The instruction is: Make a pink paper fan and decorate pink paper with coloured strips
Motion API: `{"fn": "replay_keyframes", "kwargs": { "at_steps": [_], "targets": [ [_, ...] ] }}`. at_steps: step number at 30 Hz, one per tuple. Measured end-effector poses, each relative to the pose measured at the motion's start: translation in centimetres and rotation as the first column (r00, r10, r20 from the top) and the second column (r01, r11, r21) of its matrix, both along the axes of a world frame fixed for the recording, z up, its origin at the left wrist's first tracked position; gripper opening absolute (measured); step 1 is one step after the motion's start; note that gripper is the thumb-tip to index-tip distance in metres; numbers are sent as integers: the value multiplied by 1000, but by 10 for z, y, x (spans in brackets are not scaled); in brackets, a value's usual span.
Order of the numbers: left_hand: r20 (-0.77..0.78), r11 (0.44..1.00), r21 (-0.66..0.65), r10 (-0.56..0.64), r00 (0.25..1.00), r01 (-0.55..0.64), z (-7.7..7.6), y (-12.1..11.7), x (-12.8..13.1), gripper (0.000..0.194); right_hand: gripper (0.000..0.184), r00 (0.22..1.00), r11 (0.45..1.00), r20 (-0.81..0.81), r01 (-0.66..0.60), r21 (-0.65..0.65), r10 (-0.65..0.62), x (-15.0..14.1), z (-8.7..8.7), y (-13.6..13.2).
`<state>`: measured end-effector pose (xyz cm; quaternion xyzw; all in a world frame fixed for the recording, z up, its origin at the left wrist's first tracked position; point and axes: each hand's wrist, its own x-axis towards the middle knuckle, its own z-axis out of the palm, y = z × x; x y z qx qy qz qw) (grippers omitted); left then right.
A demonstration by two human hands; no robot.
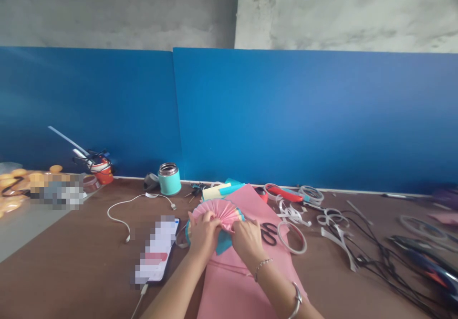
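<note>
Between my hands is a pleated pink paper fan (223, 210) with a blue and cream edge, spread out in a rounded shape. The fingers of my left hand (204, 230) press on its folds from the left. My right hand (246, 237) pinches the fan's right side near the centre where the pleats gather. Under the fan lie large pink paper sheets (246, 285). A blue piece of paper (223, 242) hangs below the folds. Black scissor handles (269, 234) show just right of my right hand, the blades hidden.
Left of the fan lies a phone (159, 249) with a cable. A teal thermos (169, 179) stands near the blue partition (304, 118). Tape rolls (292, 238), a red cutter (288, 194), paper strips (339, 247) and black cables (382, 257) spread over the right side.
</note>
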<state>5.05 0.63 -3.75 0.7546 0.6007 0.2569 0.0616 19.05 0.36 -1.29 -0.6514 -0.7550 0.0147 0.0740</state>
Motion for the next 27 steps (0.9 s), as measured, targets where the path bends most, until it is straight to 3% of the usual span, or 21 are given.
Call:
{"fn": "replay_keyframes", "kwargs": {
  "at_steps": [15, 20, 27],
  "targets": [
    [-23, 997, 78, 19, 1000, -17, 2, -1, -7, 21, 19, 1000, 999, -20, 4, 38, -3, 10, -1, 4],
    [-12, 992, 117, -53, 999, 54, 4, -4, -1, 24, 17, 999, 996, -30, -19, 84, 22, 10, 2, 3],
    [-66, 986, 105, -126, 990, 132, -4, 0, -1, 13, 17, 996, 996, -54, -65, 69, 69, 6, 3, -1]
  ]
}}
